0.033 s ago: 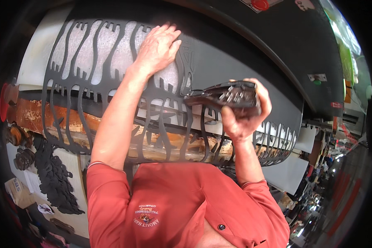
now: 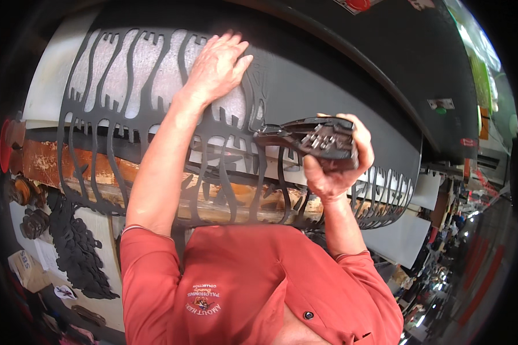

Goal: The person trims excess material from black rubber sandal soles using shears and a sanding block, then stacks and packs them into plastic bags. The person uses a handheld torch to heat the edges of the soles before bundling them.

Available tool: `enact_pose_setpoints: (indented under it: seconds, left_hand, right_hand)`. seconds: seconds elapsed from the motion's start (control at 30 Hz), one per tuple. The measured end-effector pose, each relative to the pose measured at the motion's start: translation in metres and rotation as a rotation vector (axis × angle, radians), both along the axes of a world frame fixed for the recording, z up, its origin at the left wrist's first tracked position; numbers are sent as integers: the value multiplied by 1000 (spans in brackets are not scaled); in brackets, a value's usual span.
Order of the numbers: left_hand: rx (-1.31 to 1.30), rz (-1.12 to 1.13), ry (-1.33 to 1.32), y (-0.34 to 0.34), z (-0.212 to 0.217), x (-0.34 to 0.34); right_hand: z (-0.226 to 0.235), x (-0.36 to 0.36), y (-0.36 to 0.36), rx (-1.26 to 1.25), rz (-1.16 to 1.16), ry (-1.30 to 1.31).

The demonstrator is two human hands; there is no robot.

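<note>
A dark sheet [image 2: 311,98] lies across the bench, its left part and near edge cut into a lattice of long curved holes. My left hand [image 2: 216,69] rests on it, fingers stretched out and pointing away from me, with nothing in its grasp. Gripped in my right hand [image 2: 345,164] is a black metal cutting die [image 2: 308,135], long and narrowing to a tip at its left end. The die is tilted so its inner ribs show. Its tip is close to the border between cut and uncut sheet; whether they touch I cannot tell.
Beneath the lattice runs a worn brown edge [image 2: 40,158] of the bench. A heap of black cut pieces [image 2: 77,247] lies at the left, near a cardboard box [image 2: 26,270]. A large dark machine part with a green button [image 2: 440,110] stands at the far right.
My right hand has shifted slightly, and the cutting die has turned a little, showing more of its ribbed inside. My left hand has barely moved.
</note>
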State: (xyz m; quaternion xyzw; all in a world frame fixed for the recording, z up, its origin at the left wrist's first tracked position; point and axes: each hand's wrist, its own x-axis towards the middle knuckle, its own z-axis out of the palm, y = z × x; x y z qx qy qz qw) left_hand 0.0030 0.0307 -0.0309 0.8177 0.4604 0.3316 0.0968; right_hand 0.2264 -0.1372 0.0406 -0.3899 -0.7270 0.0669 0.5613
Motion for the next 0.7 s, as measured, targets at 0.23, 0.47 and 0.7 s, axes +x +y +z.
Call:
enact_pose_setpoints:
  seconds: [0.23, 0.47, 0.7]
  left_hand:
    - [-483, 77, -682, -63, 31, 22]
    - [-990, 182, -1142, -63, 42, 11]
    - [-1134, -78, -1200, -37, 29, 15]
  right_hand:
    - [-11, 0, -21, 13, 10, 56]
    - [76, 35, -15, -545, -257, 55]
    - [25, 17, 56, -409, -84, -646]
